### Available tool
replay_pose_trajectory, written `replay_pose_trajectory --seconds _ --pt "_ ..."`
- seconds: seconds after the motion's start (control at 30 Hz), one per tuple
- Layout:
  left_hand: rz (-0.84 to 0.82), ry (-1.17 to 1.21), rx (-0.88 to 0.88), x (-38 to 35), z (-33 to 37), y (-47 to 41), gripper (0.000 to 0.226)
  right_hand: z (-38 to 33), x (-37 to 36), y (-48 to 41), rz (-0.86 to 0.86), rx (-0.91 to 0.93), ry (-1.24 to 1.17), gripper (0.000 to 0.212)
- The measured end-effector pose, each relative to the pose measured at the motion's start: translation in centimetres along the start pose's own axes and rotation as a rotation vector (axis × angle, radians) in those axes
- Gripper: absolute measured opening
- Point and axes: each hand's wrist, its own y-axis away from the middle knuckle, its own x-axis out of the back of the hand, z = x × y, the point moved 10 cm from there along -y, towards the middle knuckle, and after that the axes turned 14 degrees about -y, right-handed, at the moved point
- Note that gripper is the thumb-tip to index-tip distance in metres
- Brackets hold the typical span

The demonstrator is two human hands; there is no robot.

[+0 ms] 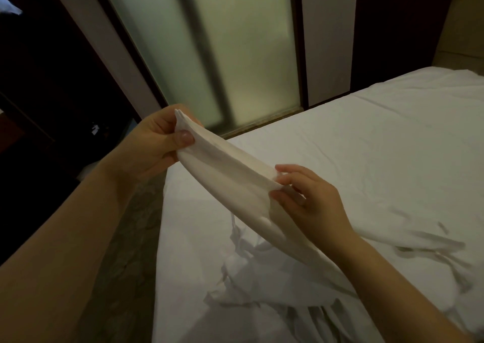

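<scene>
Dim room, perhaps backlit by frosted glass [235,54]; edges bowed.

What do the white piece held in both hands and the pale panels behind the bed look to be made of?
The white piece: thin woven fabric, likely cotton, matte; it creases, sags and shows layers at its edge. The panels: probably frosted glass, translucent and softly lit, set in dark frames.

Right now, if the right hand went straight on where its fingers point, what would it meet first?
The white folded cloth the right hand already pinches; further along that line, probably the left hand, though depth is unclear.
</scene>
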Motion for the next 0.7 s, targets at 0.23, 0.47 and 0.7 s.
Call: replay_pose_trajectory --seconds 0.23,0.47,0.7 --pt "0.022 -0.02 0.008 0.8 -0.6 0.0 0.03 -3.0 0.9 1.8 0.148 0.365 0.209 0.023" --pt "-0.001 -0.046 -0.033 0.5 -0.6 0.6 0.023 -4.6 -0.8 5.1 0.213 0.583 0.281 0.02" --pt "0.009 -0.026 -0.01 1.2 -1.9 0.7 0.027 -2.8 -3.1 5.4 0.111 0.392 0.185 0.027"
